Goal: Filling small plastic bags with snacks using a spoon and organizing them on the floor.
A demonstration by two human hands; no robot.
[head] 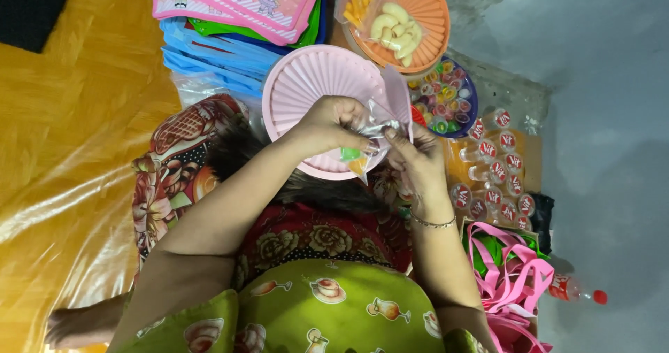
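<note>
Both hands, left hand (327,124) and right hand (414,154), pinch 1 small clear bag (368,138); its contents are hard to make out. They half hide 1 pink plate (306,81).

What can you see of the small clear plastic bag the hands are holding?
The small clear plastic bag is thin, crinkled film, held over the pink ribbed plastic tray. The left hand and right hand pinch its upper part. Green and orange pieces sit in its pointed bottom corner, which hangs down.

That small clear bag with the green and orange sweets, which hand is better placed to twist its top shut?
Probably the right hand: its fingers pinch the small clear bag at its open top, while the left hand steadies it from the side.
</note>
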